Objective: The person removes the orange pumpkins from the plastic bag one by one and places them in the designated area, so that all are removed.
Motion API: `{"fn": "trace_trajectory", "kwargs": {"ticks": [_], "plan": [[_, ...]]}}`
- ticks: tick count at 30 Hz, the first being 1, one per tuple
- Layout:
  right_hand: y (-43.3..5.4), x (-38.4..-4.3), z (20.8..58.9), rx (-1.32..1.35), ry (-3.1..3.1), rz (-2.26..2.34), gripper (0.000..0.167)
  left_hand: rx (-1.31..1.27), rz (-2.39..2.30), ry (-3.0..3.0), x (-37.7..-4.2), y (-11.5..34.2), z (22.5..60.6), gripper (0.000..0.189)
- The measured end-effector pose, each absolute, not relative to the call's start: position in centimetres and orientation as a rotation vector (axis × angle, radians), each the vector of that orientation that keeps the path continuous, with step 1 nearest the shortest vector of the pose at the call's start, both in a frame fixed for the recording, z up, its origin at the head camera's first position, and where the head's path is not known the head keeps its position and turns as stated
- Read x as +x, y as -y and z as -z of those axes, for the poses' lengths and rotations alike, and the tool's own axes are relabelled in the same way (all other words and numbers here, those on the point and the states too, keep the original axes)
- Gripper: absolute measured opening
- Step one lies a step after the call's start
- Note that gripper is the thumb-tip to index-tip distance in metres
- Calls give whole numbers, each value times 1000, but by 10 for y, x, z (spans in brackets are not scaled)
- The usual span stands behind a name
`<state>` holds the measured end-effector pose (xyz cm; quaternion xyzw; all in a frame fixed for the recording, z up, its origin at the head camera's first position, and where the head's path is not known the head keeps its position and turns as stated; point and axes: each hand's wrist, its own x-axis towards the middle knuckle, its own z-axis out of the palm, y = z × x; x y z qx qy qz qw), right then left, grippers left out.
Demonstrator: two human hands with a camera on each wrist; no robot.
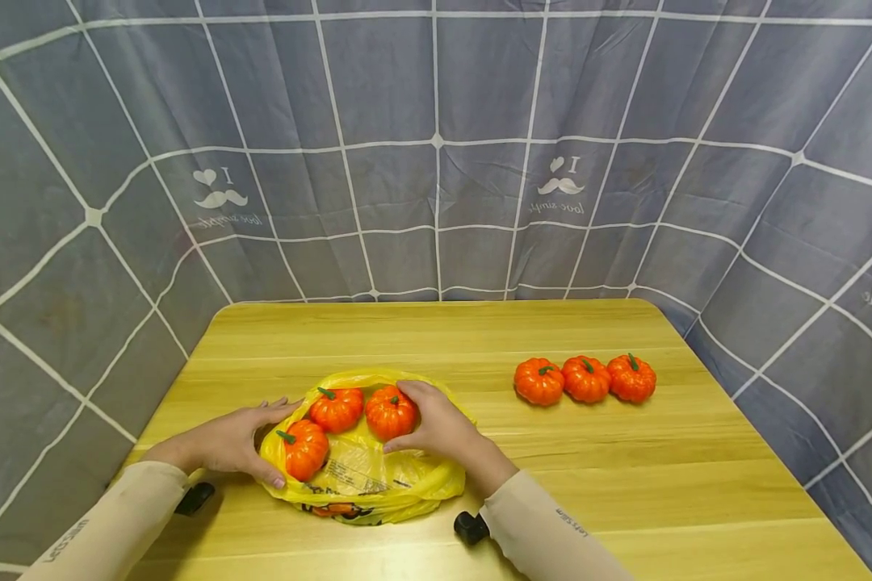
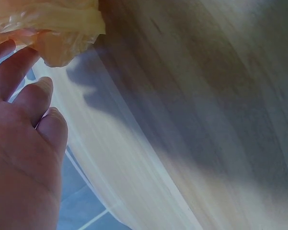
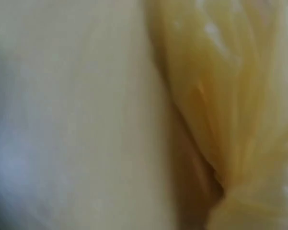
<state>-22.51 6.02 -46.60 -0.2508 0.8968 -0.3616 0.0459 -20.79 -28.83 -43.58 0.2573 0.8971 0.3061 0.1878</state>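
Observation:
A yellow plastic bag [image 1: 436, 482] lies spread wide on the table, its mouth facing up. Inside it, one small orange pumpkin [image 1: 305, 450] sits at the left and another pumpkin [image 1: 337, 410] touches it from behind. My right hand [image 1: 436, 421] reaches over the bag's right side and grips a third pumpkin [image 1: 391, 413], thumb in front and fingers behind. At the left rim, my left hand [image 1: 236, 440] holds the bag's edge, thumb toward the front. The left wrist view shows the left fingers [image 2: 19, 72] against the bag's plastic [image 2: 62, 33]. Blurred yellow plastic [image 3: 239, 105] fills the right wrist view's right side.
Three more orange pumpkins stand in a row at the right: a left one [image 1: 538, 382], a middle one [image 1: 586, 379] and a right one [image 1: 631, 378]. The wooden table [image 1: 625, 476] ends at a grey checked curtain [image 1: 480, 218] behind and at both sides.

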Motion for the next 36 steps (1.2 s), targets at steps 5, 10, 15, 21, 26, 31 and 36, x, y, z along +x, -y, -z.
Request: {"fn": "trace_trajectory", "kwargs": {"ticks": [5,10,15,21,26,31,36], "plan": [[-56,-223,469,-746,-2785,1083,93,722,-855,-2532,-209,288,436,115],[-55,-221,469,-740,-2786,1103,88,716,-852,-2533,-210,288,434,115],[-55,-222,470,-739,-2785,1117,86,721,-844,-2536,-210,288,434,115],[-55,-222,470,-729,-2792,1112,85,726,-838,-2535,-210,288,434,116],[-59,-220,466,-712,-2785,1132,85,707,-842,-2529,-209,287,434,114],[-67,-218,454,-728,-2768,1243,86,699,-860,-2520,-207,287,434,113],[-79,-222,445,-731,-2814,1355,86,690,-846,-2523,-207,287,434,113]]}}
